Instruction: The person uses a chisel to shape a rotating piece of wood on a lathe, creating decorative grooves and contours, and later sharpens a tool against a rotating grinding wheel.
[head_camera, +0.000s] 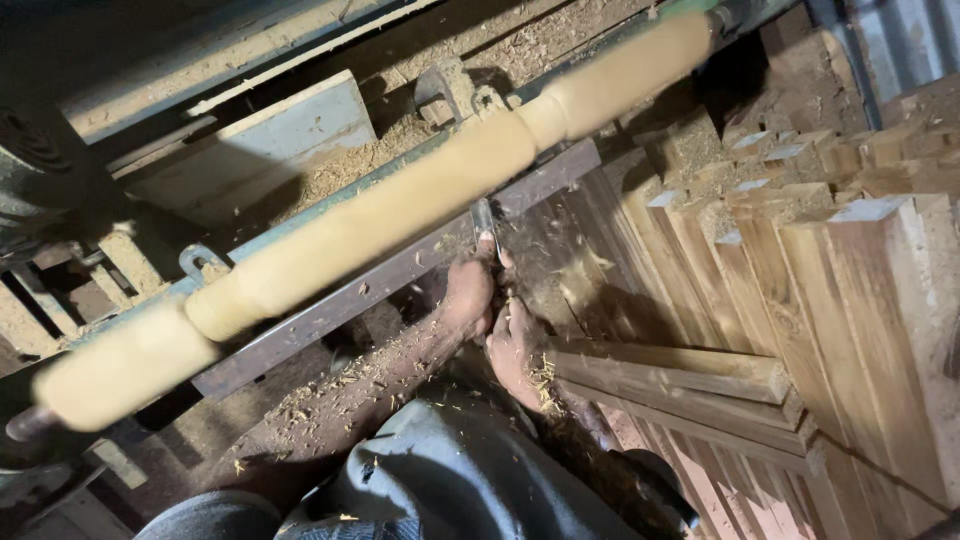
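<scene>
**Q:** What do the two hands hold, and how?

**A:** Both hands are closed around one tool, a chisel (484, 222). The left hand (470, 292) grips it forward, fingers curled tight near the metal blade. The right hand (517, 350) clasps the part behind, just beside the left and touching it. The handle is hidden within the two fists; only the short grey blade shows beyond them.

**Q:** Where does the blade lie?

**A:** It rests across the tool rest (400, 275), a long dark metal bar running diagonally from lower left to upper right. The tip meets the underside of the turned wooden spindle (400, 210).

**Q:** And the spindle itself?

**A:** A pale, rounded length of wood mounted along the lathe (230, 150), parallel to the tool rest and just above it. It shows a narrower bead near each end and thicker sections between. Its surface is blurred.

**Q:** What surrounds the work?

**A:** Wood shavings (330, 385) cling to both forearms and lie scattered on the lathe bed. To the right stands a stack of squared timber blanks (850, 280), their ends painted pale; several more lie flat beneath the right forearm. The person's grey garment (450, 480) fills the lower centre.
</scene>
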